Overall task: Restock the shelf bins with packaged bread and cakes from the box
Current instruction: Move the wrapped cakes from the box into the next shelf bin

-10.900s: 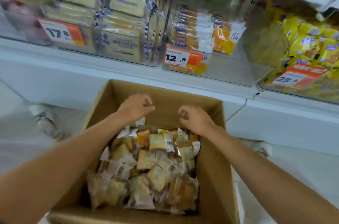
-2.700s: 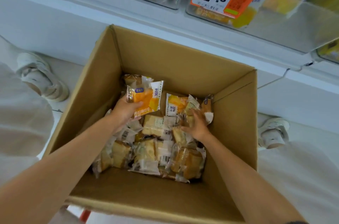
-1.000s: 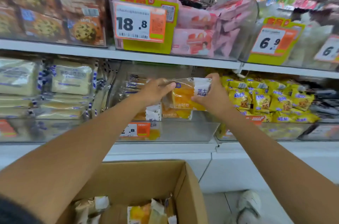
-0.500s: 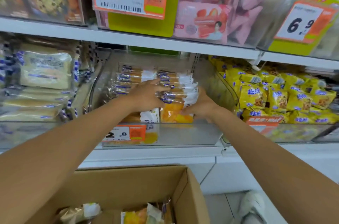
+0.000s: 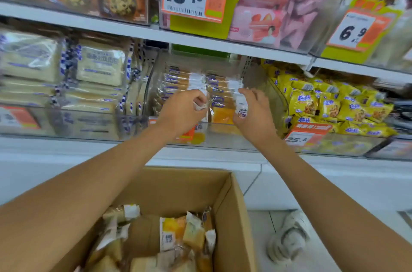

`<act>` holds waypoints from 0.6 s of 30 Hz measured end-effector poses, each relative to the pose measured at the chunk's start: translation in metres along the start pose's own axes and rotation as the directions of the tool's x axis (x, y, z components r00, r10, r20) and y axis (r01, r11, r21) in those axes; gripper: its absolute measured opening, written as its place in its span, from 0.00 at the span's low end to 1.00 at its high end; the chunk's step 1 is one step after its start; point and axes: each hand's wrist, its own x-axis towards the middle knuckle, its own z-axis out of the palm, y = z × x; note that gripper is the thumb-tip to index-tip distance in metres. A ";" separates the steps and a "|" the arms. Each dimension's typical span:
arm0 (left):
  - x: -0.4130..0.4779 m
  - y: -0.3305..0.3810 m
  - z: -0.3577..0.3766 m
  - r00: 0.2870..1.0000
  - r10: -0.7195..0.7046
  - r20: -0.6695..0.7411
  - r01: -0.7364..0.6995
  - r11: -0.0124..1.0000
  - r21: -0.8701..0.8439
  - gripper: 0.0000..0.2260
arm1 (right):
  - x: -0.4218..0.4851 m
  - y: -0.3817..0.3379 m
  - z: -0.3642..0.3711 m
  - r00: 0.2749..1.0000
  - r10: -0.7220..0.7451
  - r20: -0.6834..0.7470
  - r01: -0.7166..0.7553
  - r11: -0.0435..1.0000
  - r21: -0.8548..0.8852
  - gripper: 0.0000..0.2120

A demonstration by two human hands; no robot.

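They're mid-restock at the clear bin (image 5: 223, 139) on the middle shelf, the one holding two rows of orange-and-white cake packets (image 5: 178, 84). The left hand (image 5: 180, 113) has its fingers curled in tight, pinching a crinkly white wrapper end (image 5: 200, 105). The right hand (image 5: 256, 115) is loosely curled round the white end of the front packet (image 5: 223, 115). Honestly can't tell if both hands are on the same packet. Looks to me like the placing step, squaring that front packet up against its row. Next move would be letting go cleanly so nothing tips forward, then dipping back into the cardboard box (image 5: 178, 187) below, where plenty of loose packets (image 5: 171, 233) are waiting.
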 end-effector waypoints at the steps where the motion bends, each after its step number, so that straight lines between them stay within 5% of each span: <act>1: -0.015 0.001 -0.003 1.000 -0.026 -0.016 0.026 1.000 -0.018 0.05 | -0.012 -0.010 0.002 0.999 -0.032 -0.026 0.033 0.999 0.041 0.26; 5: -0.083 -0.027 -0.007 0.976 -0.208 0.063 0.209 0.978 -0.012 0.05 | -0.067 -0.039 0.029 0.986 -0.159 0.049 0.149 0.975 0.165 0.15; 8: -0.140 -0.073 0.000 0.914 -0.361 0.187 0.350 0.932 0.092 0.04 | -0.116 -0.046 0.071 0.934 -0.161 0.319 0.100 0.975 0.198 0.13; 12: -0.203 -0.137 0.013 0.796 -0.552 0.248 0.540 0.833 0.122 0.06 | -0.170 -0.014 0.155 0.772 0.032 0.635 -0.090 0.994 0.060 0.15; 18: -0.262 -0.203 0.036 0.669 -0.696 0.259 0.707 0.704 0.064 0.02 | -0.235 0.051 0.269 0.552 0.337 0.763 -0.352 0.923 -0.154 0.24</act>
